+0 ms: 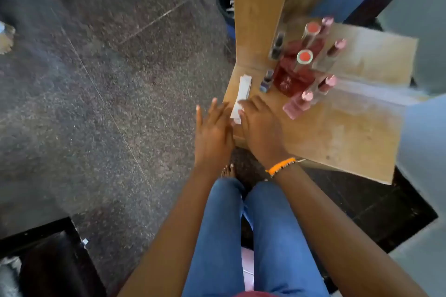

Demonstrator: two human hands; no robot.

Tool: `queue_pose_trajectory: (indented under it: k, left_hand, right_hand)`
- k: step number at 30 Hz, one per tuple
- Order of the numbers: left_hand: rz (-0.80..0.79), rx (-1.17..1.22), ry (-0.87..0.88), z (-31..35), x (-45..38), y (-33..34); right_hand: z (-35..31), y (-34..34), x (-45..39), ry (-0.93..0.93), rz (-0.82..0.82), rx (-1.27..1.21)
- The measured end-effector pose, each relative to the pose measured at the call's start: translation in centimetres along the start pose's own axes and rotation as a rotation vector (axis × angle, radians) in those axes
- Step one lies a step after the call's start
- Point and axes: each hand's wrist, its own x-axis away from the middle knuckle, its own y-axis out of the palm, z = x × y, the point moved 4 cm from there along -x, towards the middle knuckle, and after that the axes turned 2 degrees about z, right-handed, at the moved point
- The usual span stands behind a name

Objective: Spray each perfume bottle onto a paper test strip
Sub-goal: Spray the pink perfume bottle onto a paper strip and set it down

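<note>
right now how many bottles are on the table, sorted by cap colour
red-capped bottles: 2
pink-capped bottles: 4
small dark vials: 2
total: 8

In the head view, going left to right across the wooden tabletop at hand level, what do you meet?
left hand → paper test strips → right hand → pink perfume bottle → bare wooden tabletop
</note>
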Motion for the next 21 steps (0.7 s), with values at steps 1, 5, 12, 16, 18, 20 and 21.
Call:
queue_pose_trajectory:
  k: [1, 5, 12, 16, 18, 20, 21]
  left_hand:
    - [0.037, 0.042, -0.032, -0.6, -0.6, 0.3]
    - [0.127, 0.142, -0.092, -2.4, -2.5, 2.3]
    - [0.234, 0.249, -0.025, -3.1, -3.9, 4.4]
    - [0.263, 0.28, 0.021, -3.3, -4.0, 4.7]
    - [0.268, 0.297, 0.013, -3.2, -4.0, 4.6]
    - [0.28, 0.338, -0.002, -3.2, -3.9, 4.6]
    - [0.281, 0.353, -0.007, -3.2, -3.9, 4.5]
  right_hand:
    - [0.3, 0.6, -0.7, 0.019, 0.005, -0.008]
    - [2.1, 2.8, -2.3, 0.094, 0.083, 0.044]
    - [3.4, 3.3, -3.1, 0.077, 0.126, -0.001]
    - [3.4, 3.6, -3.8, 0.031, 0.174, 0.116]
    - [3.5, 3.6, -4.2, 0.076, 0.144, 0.16]
    - [3.4, 3.6, -4.5, 0.108, 0.137, 0.153]
    - [3.4, 3.6, -4.5, 0.113, 0.14, 0.144]
